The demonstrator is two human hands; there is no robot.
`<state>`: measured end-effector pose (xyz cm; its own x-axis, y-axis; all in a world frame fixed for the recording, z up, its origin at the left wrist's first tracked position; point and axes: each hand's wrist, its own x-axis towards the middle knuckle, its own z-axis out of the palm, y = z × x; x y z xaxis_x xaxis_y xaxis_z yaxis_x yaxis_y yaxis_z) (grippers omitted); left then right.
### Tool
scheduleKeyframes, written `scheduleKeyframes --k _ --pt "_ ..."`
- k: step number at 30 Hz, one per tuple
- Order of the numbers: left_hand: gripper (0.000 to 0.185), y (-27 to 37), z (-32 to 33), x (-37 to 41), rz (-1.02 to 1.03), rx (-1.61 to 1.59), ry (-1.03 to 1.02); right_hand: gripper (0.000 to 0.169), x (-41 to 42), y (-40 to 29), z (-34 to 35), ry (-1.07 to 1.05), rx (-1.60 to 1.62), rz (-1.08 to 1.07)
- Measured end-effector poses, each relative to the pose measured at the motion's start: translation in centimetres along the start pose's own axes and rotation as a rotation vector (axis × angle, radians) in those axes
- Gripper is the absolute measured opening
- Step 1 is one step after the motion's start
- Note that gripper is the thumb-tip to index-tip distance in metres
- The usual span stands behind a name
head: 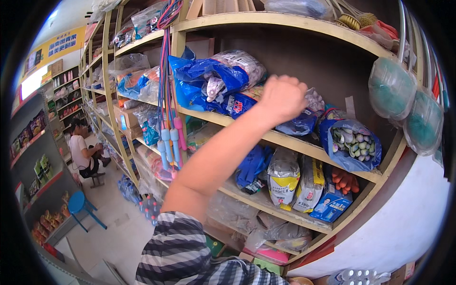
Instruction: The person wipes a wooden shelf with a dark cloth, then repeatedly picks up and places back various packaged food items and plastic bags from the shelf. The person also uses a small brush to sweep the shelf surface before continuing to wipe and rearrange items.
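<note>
My left hand (285,98) is raised before the upper shelf, its fingers curled and fingertips hidden; whether it grips anything cannot be told. Behind and beside it lie blue plastic bags of patterned gloves: a large opened bag (228,73) to its left, a flatter blue bag (299,123) just below right. Farther right, an open bag (352,142) shows rolled gloves with pale green and purple tips. A striped sleeve (245,272) runs along the bottom edge towards a sliver of skin, seemingly my right hand (294,282), beside a yellow round rim; its fingers are hidden.
Below stand glove packs (283,178) and a blue box (329,208) on a wooden shelf (278,206). Skipping ropes (167,139) hang from the left post, green-filled plastic covers (392,89) at right. A seated person (83,149) and a blue stool (76,202) are in the aisle.
</note>
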<state>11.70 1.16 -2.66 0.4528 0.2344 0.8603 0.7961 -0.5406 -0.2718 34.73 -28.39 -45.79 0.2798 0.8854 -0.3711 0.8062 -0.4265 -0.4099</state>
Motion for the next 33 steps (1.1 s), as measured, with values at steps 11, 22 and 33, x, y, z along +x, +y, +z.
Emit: scheduleKeyframes --k 11,22,33 --pt "0.069 -11.4 -4.2 -7.8 -0.357 0.185 -0.225 0.034 -0.6 -2.0 0.0 -0.047 -0.029 -0.012" --pt "0.029 -14.3 -0.4 -4.0 -0.113 0.166 0.145 0.030 -2.0 -4.9 -1.3 0.004 0.124 0.122" --pt "0.012 -2.7 3.5 2.6 0.009 0.037 0.107 0.036 -2.9 -5.2 -1.2 -0.091 -0.040 0.036"
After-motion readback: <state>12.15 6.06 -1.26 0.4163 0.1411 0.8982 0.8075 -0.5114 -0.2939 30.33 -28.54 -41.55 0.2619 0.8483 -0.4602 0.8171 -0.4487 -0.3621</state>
